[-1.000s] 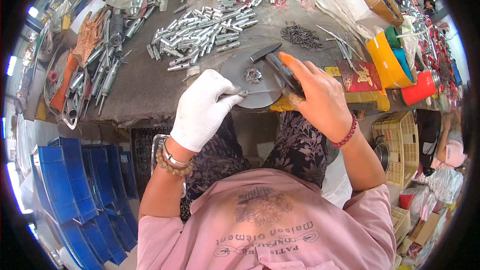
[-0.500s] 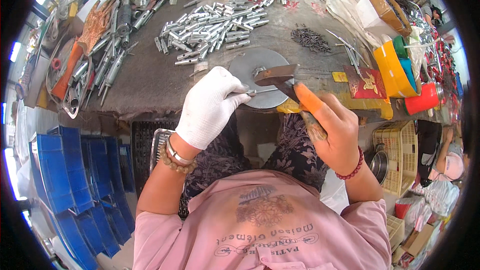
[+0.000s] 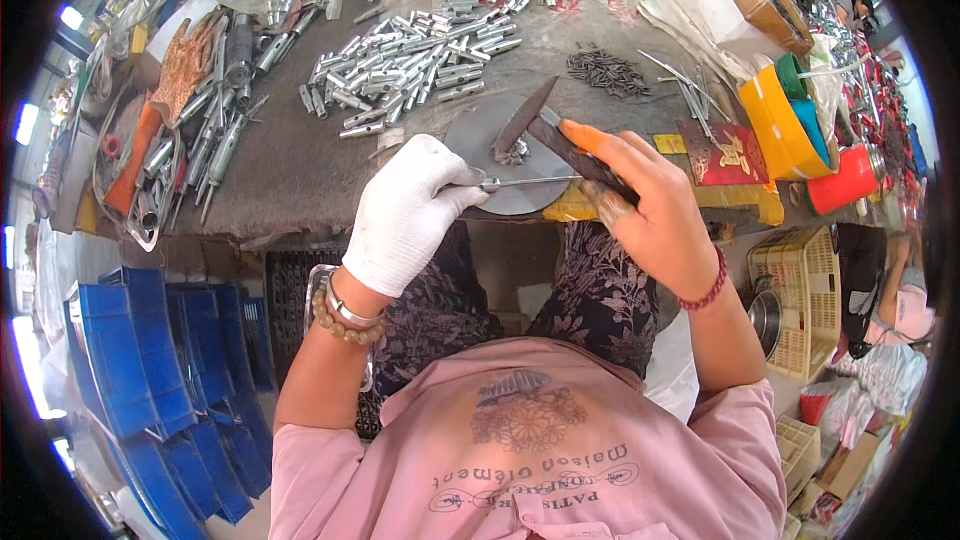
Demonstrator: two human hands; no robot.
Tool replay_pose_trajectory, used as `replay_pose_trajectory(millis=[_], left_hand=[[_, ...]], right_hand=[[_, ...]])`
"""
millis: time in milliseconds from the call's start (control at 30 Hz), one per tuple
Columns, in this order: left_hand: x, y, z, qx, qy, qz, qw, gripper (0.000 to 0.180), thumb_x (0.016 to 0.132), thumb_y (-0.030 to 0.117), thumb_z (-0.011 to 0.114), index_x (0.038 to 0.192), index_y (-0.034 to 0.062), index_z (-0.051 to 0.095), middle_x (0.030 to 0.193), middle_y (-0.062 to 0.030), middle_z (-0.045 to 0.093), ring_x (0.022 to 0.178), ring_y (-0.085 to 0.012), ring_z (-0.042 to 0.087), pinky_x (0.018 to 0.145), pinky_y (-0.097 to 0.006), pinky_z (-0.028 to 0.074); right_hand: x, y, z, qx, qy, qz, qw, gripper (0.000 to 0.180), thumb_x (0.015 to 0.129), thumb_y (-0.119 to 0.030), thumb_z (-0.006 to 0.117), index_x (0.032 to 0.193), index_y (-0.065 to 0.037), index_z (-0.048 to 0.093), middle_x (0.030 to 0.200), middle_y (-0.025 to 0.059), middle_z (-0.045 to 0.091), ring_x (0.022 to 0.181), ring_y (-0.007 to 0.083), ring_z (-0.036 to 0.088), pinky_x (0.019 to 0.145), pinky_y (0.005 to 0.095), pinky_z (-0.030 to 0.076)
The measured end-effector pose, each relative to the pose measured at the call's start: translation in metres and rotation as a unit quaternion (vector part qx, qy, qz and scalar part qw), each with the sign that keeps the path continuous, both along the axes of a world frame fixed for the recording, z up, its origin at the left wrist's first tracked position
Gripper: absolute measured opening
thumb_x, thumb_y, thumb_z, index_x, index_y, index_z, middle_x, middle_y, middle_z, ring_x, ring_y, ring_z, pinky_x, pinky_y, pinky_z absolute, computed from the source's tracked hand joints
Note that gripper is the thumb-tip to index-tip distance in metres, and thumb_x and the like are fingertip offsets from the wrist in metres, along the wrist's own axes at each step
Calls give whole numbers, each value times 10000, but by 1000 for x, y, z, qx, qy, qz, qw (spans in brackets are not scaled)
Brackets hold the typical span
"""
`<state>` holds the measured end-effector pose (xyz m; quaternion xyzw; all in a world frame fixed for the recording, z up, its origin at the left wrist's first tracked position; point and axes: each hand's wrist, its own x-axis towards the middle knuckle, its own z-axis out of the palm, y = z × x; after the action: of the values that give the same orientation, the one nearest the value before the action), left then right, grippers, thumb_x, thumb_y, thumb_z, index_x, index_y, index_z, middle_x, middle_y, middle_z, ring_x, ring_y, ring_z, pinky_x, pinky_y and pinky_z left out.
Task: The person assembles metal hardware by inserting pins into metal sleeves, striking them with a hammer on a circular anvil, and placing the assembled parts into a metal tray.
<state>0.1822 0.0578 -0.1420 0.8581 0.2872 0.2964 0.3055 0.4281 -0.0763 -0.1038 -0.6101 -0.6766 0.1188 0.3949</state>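
My left hand (image 3: 408,212), in a white knit glove, pinches a thin metal rod (image 3: 535,180) at the near edge of a round grey metal plate (image 3: 470,135). The rod points right across the plate. My right hand (image 3: 645,205), with orange finger covering on the index finger, is wrapped round the dark handle of a hammer (image 3: 525,120). The hammer's head is over the plate, just above a small shiny metal lump (image 3: 513,152) at its middle. Whether the head touches the lump I cannot tell.
Silver metal tubes (image 3: 420,65) lie piled beyond the plate. Small dark pins (image 3: 607,73) are heaped to the right, near a red card (image 3: 722,152) and a yellow container (image 3: 782,120). Tools and an orange glove (image 3: 185,65) lie left. Blue bins (image 3: 130,340) stand below left.
The hammer's head has turned and shifted slightly left and up over the plate. My right hand has moved a little with it; my left hand has shifted slightly left, still pinching the rod.
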Motion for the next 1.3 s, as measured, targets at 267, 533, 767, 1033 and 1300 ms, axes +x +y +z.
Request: replay_pose_trajectory(millis=[267, 533, 767, 1033, 1300], left_hand=[[-1, 1, -2, -4, -12, -12, 1000, 187, 813, 25, 876, 955, 18, 755, 903, -87, 677, 860, -262, 652, 800, -374, 528], [2, 3, 0, -34, 7, 3, 999, 189, 809, 43, 894, 939, 22, 758, 898, -81, 667, 830, -243, 644, 771, -359, 521], [3, 6, 0, -19, 1, -16, 1000, 189, 808, 42, 896, 930, 19, 753, 894, -84, 672, 846, -266, 648, 793, -368, 520], [-3, 12, 0, -43, -12, -53, 998, 177, 805, 32, 894, 955, 38, 798, 905, -68, 665, 885, -255, 630, 826, -371, 511], [-10, 3, -12, -31, -33, -27, 999, 242, 816, 22, 887, 1050, 44, 829, 993, -70, 683, 947, -234, 639, 883, -361, 531]], right_hand=[[-26, -24, 10, 70, -52, -32, 996, 628, 859, 60, 699, 1451, -147, 728, 974, 120, 694, 791, 338, 709, 700, 423, 573], [-28, -24, 2, 46, -158, -30, 986, 644, 825, 22, 720, 1440, -166, 738, 934, 64, 657, 741, 282, 694, 670, 400, 579], [-29, -30, -14, 20, -178, -20, 984, 720, 783, 24, 728, 1479, -160, 710, 986, 75, 654, 789, 282, 709, 686, 400, 586], [3, 9, -6, -24, -137, 7, 990, 526, 863, 7, 711, 1374, -117, 735, 1009, 150, 620, 963, 358, 681, 831, 457, 567], [-39, -16, -16, -39, -181, -29, 982, 241, 856, -32, 753, 1064, -77, 642, 950, 124, 661, 905, 385, 704, 777, 504, 556]])
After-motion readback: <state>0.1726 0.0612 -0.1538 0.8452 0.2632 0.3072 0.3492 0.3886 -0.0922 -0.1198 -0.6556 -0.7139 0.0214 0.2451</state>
